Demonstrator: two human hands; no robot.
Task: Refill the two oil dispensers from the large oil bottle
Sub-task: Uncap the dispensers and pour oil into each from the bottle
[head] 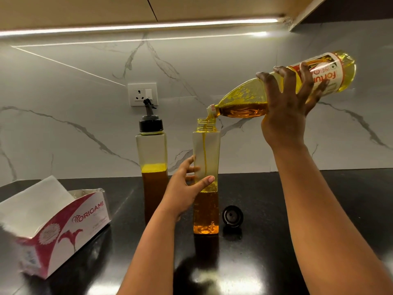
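— What is seen around the work?

— A glossy black desk (319, 209) is set against a white marble-patterned wall (85, 71), lit by a light strip (148, 26) under a wooden cabinet (191, 7). A white wall socket (142, 94) is mounted behind the bottles.

— Where is the large oil bottle held?

— The large clear plastic oil bottle with a red and white label (282, 88) is gripped around its body by the right hand (289, 107), raised above the desk and tilted with its neck down to the left. A thin stream of golden oil (205, 150) is poured from its mouth into the open neck of the tall square clear dispenser (205, 177), which stands on the desk and is filled to less than half.

— And the other hand?

— That open dispenser is steadied by the left hand (185, 188), with the thumb laid across its front and the fingers wrapped behind its left side.

— What of the second dispenser?

— The second square clear dispenser with a black spout cap (152, 162) is stood upright just to the left, further back, partly filled with oil. A round black cap (232, 216) is laid on the desk just right of the open dispenser. A red and white tissue box (63, 226) with white paper sticking out is placed at the left.
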